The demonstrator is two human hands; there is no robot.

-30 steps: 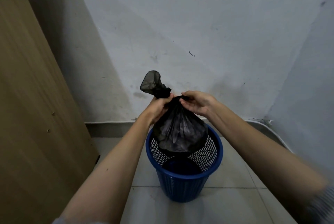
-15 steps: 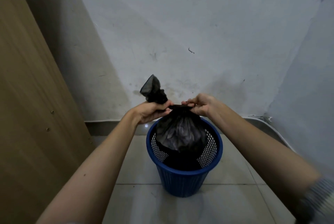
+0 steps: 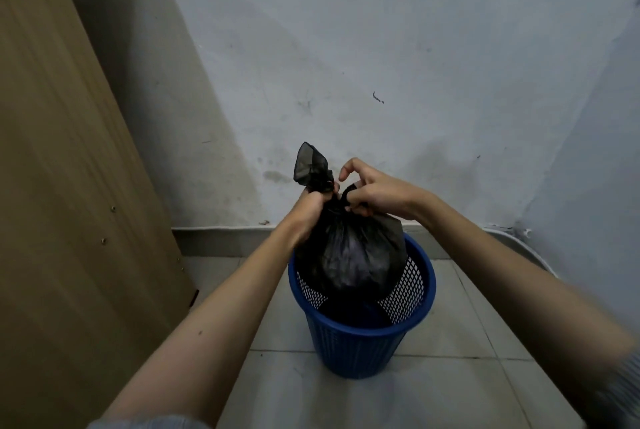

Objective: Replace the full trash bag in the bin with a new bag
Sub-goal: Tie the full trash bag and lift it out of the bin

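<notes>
Black plastic bag (image 3: 349, 252), full, hangs partly inside the blue mesh bin (image 3: 363, 345) on the tiled floor (image 3: 467, 387). Left hand (image 3: 311, 210) grips its gathered neck; right hand (image 3: 372, 191) pinches a twisted strand beside it.

Two bare forearms, light grey sleeve (image 3: 138, 423) edge at left elbow, grey ribbed cuff (image 3: 623, 390) pushed up right arm

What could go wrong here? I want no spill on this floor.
1. The black trash bag looks not yet fully knotted: the left hand grips its neck, the right hand pinches a loop. A slipped grip may reopen it.
2. Thin plastic might snag on the blue mesh bin rim and tear.
</notes>
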